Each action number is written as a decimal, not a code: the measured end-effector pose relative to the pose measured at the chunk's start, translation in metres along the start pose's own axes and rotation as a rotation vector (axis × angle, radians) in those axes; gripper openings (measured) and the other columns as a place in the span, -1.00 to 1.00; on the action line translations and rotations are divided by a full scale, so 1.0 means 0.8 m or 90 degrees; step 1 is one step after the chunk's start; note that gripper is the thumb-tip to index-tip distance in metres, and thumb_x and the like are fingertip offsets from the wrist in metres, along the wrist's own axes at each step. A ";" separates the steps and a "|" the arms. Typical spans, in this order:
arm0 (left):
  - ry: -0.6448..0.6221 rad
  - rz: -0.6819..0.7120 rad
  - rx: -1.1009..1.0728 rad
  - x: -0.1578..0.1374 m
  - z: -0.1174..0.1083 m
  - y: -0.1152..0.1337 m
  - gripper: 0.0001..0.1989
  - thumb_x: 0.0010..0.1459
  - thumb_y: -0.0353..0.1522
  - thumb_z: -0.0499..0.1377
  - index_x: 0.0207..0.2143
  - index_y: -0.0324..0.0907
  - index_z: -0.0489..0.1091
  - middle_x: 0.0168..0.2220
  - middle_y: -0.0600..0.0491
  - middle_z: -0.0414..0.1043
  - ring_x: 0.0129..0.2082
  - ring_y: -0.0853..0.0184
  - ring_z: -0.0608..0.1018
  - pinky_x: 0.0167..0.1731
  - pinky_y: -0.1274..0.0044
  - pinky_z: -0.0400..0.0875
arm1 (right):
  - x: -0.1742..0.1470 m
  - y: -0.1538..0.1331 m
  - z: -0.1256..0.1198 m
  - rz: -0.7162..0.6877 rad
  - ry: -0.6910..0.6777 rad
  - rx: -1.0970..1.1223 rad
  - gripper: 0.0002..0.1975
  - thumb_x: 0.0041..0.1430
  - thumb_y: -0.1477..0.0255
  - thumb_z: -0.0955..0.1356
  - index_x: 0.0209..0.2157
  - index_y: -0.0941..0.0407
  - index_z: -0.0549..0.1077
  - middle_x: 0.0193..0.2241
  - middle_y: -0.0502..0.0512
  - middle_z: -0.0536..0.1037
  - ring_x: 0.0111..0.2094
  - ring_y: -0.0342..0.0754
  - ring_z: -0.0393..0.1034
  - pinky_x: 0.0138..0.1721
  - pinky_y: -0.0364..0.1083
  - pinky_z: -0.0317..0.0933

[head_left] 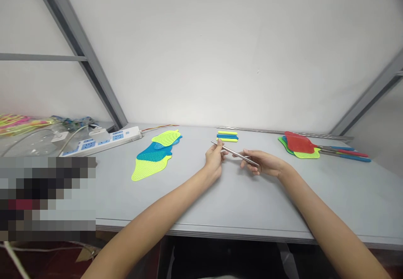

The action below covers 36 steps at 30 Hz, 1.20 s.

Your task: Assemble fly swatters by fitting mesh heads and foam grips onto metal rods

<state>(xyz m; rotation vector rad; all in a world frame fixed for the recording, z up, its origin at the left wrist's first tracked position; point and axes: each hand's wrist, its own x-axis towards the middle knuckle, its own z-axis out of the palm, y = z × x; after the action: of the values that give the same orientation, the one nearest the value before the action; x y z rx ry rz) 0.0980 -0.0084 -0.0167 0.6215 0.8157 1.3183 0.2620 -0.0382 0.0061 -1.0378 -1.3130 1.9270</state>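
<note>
My left hand (214,160) pinches one end of a thin silver metal rod (236,154). The fingers of my right hand (263,162) are closed around its other end, so the rod slants down to the right above the table. Just beyond my left hand lie short yellow and blue handle sleeves (227,136) in a small row. To the left, yellow and blue fly swatter heads (154,151) overlap one another. On the right rests a stack of fly swatters (299,142) with red, green and yellow heads, metal shafts and coloured grips.
Long metal rods (267,130) lie along the wall at the back of the grey table (245,203). A white power strip (103,140) with plugs and cables sits at the left, near bagged colourful items (25,121). A blurred-out patch covers the lower left.
</note>
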 end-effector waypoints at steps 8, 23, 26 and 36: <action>0.027 0.009 -0.048 0.008 0.000 0.022 -0.82 -0.08 -0.31 0.18 -0.48 -0.25 0.29 -0.56 0.16 0.28 -0.61 0.56 0.38 -0.57 0.67 0.21 | 0.004 0.001 -0.013 -0.043 0.112 0.110 -0.77 0.01 0.41 0.27 -0.24 0.15 0.34 -0.53 0.01 0.34 -0.65 -0.27 0.10 -0.65 -0.25 0.09; 0.006 -0.078 -0.030 0.003 0.001 0.029 -0.77 0.09 -0.33 0.01 -0.23 -0.28 0.26 -0.29 0.03 0.31 -0.38 0.43 0.41 -0.41 0.51 0.35 | 0.014 0.005 -0.032 -0.108 0.212 0.243 -0.83 -0.01 0.52 0.28 -0.30 0.21 0.37 -0.57 -0.03 0.31 -0.64 -0.33 0.13 -0.64 -0.31 0.15; 0.003 -0.085 -0.020 0.004 0.000 0.029 -0.76 0.10 -0.31 0.00 -0.22 -0.28 0.26 -0.28 0.02 0.31 -0.37 0.42 0.41 -0.40 0.50 0.35 | 0.015 0.006 -0.034 -0.127 0.223 0.273 -0.82 -0.01 0.55 0.28 -0.29 0.22 0.37 -0.58 -0.03 0.30 -0.64 -0.33 0.14 -0.64 -0.32 0.17; -0.042 -0.103 0.089 0.006 -0.004 0.028 -0.73 0.07 -0.27 0.02 -0.21 -0.23 0.28 -0.27 0.03 0.34 -0.44 0.45 0.41 -0.47 0.56 0.31 | 0.021 0.010 -0.033 -0.177 0.263 0.373 -0.86 0.01 0.58 0.26 -0.32 0.27 0.35 -0.64 -0.02 0.30 -0.68 -0.31 0.13 -0.69 -0.31 0.18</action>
<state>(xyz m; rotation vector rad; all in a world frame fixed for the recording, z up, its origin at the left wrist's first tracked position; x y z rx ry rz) 0.0823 -0.0002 -0.0018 0.6911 0.8894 1.0959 0.2751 -0.0147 -0.0119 -0.8331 -0.5717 1.6207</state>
